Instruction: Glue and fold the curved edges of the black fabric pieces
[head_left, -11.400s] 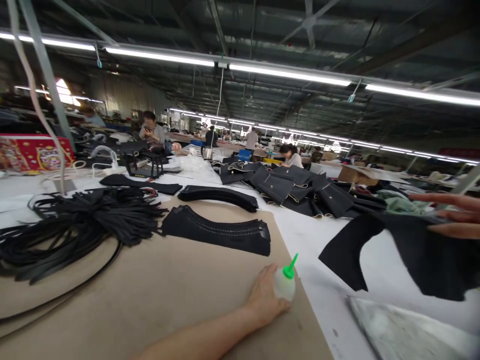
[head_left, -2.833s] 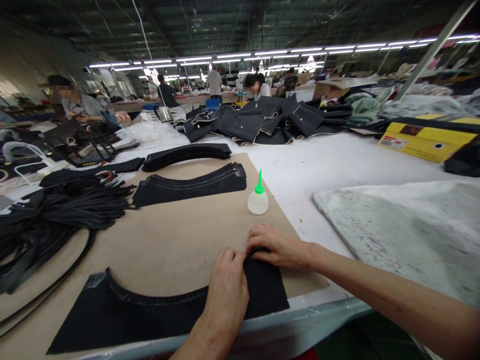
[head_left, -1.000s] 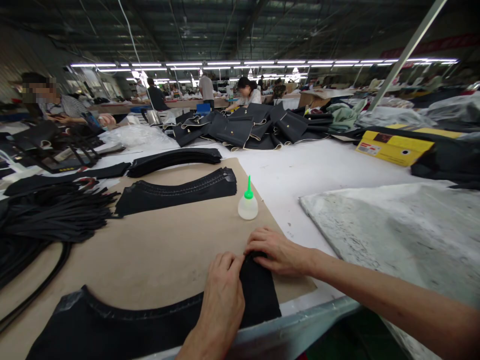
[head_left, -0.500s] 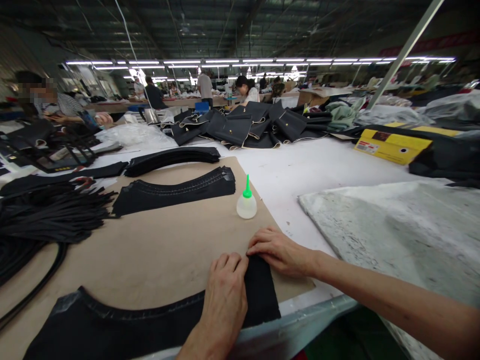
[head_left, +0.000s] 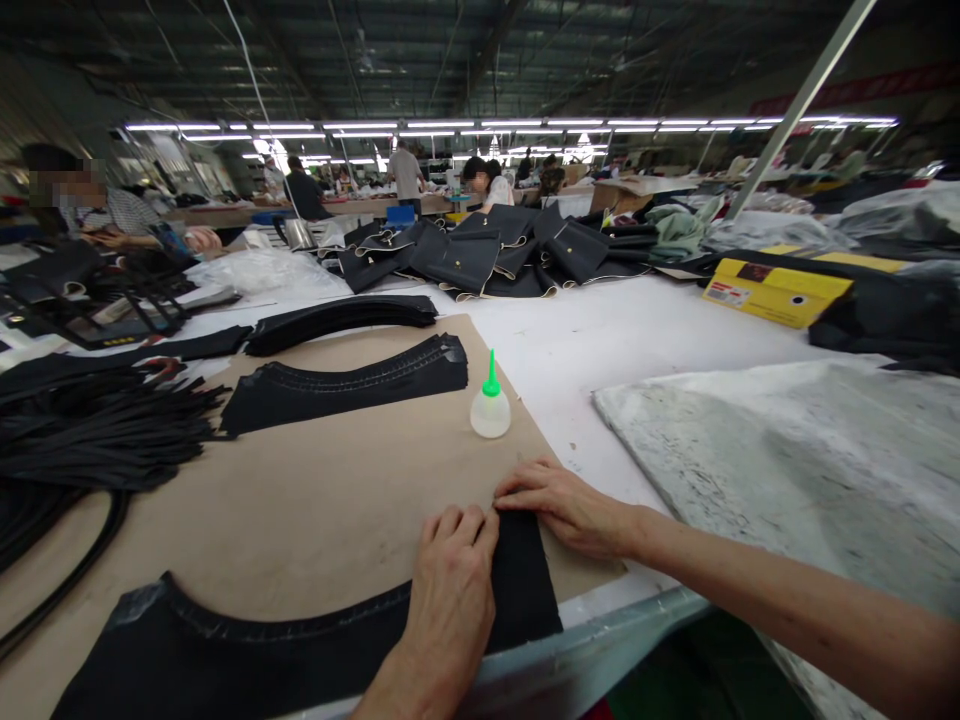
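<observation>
A curved black fabric piece point(head_left: 292, 655) lies along the near edge of the brown board point(head_left: 315, 500), with a pale stitched or glued line on its curved rim. My left hand point(head_left: 454, 590) is closed over its upper edge near the right end, fingers bent and pressed together. Beside it, my right hand point(head_left: 574, 510) pinches the same edge at the upper right corner, thumb tucked from sight. Both hands' fingertips almost touch. Just beyond them stands a round, clear squeeze bottle point(head_left: 490, 412) with a green nozzle.
Farther back on the board lie more curved black pieces point(head_left: 345, 382) and a stack point(head_left: 345, 322). Black straps point(head_left: 97, 430) heap at left. Black bag parts point(head_left: 465, 250) pile at the back, a yellow box point(head_left: 776, 290) to their right. A grey-white slab point(head_left: 787, 450) sits right.
Both hands stay on the fabric edge, with hardly any finger movement. The whole view has shifted slightly.
</observation>
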